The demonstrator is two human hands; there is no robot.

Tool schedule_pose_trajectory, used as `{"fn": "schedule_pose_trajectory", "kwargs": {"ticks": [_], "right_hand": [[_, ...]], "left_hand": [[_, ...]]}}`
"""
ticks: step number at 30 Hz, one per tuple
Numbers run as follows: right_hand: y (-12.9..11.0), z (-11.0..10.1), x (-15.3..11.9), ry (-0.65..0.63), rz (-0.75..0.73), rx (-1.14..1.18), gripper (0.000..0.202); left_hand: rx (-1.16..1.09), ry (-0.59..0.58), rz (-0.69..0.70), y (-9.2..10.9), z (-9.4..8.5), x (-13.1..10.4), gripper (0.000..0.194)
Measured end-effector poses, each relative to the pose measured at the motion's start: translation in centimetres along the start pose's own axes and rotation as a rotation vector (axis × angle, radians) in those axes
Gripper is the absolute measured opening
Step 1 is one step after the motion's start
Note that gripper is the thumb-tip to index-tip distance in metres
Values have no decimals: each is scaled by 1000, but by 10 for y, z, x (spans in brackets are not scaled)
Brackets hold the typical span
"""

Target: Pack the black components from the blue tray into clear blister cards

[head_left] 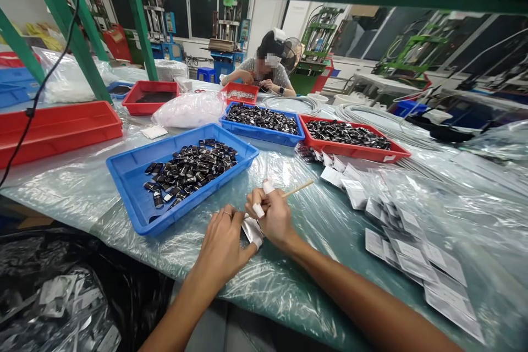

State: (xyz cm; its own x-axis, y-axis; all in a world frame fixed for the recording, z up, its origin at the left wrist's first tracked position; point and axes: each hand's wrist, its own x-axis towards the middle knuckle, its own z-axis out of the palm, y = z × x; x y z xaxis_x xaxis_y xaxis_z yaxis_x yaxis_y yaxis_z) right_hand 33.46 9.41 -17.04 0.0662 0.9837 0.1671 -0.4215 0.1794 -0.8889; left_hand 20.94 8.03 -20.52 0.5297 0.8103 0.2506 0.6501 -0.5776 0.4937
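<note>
My left grip (220, 242) pinches a flat silver packet (250, 229) between thumb and fingers. The packet is close to the front edge of the counter (325, 220), right in front of me. Its long side slants: one end points away and left, the other points back and right, toward the front edge. My fingers hide part of it. It looks thin and shiny. My right grip (272, 214) is curled around a thin stick (301, 187), just beside the packet. The stick is straight and looks like pale wood. Its free end points away and right, toward the counter's right edge. I cannot tell if its other end touches the packet. White covers (268, 186) sit on some of my fingertips. Wrinkly, clear plastic lies over the green counter. On the left, a smooth blue tray (128, 192) holds lots of stubby black pieces (193, 168).
</note>
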Motion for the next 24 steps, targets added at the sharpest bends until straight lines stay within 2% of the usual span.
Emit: {"fn": "schedule_pose_trajectory", "kwargs": {"ticks": [4, 8, 10, 12, 14, 16, 18, 19, 21, 23, 24], "right_hand": [[5, 0, -1, -33, 35, -9, 58], [-13, -2, -12, -210, 300, -79, 58], [-27, -6, -14, -264, 343, -84, 55], [-42, -15, -8, -207, 301, -68, 50], [-55, -33, 3, -94, 300, -146, 41], [-63, -57, 15, 1, 343, -386, 29], [-62, -82, 25, 35, 334, -742, 18], [-59, -92, 27, 51, 262, -948, 14], [-50, -102, 27, 72, -35, -1338, 16], [-44, -94, 19, 18, -398, -1589, 30], [-42, -83, 13, -58, -546, -1642, 34]], "left_hand": [[13, -24, -4, -1, -1, 1, 29], [18, -36, -20, -1, -3, 2, 30], [10, -43, -14, -1, -3, 1, 33], [-4, -37, -1, -2, -2, 0, 41], [-21, 1, -4, -4, -1, -3, 50], [-76, 40, -19, -6, -1, -5, 59], [-203, 63, -50, -8, -2, -5, 68], [-296, 76, -88, -9, -4, -5, 71], [-522, 136, -213, -10, -9, -4, 67], [-731, 239, -357, -9, -16, -3, 50], [-817, 279, -407, -8, -19, -2, 40]]}}
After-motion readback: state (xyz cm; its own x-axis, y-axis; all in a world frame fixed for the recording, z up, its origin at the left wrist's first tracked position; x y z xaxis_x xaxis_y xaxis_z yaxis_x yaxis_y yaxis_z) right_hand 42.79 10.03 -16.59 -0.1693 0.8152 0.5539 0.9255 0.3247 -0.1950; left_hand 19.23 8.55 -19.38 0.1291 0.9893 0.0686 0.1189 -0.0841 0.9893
